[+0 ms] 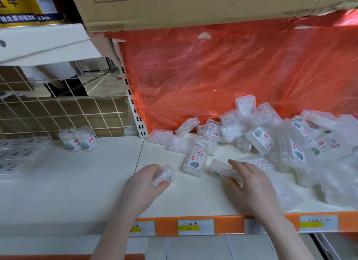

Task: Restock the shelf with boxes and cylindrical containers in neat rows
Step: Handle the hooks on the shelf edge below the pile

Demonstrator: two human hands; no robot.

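Both hands, left (144,179) and right (249,184), each grip a clear box.

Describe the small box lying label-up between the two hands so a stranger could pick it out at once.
Start at the white shelf with the red plastic sheet behind it and the heap of clear boxes on the right. At the heap's near-left edge, between the left hand and right hand, lies one clear box. Unlike its neighbours, it lies alone and ungripped, with its red-and-white label up.
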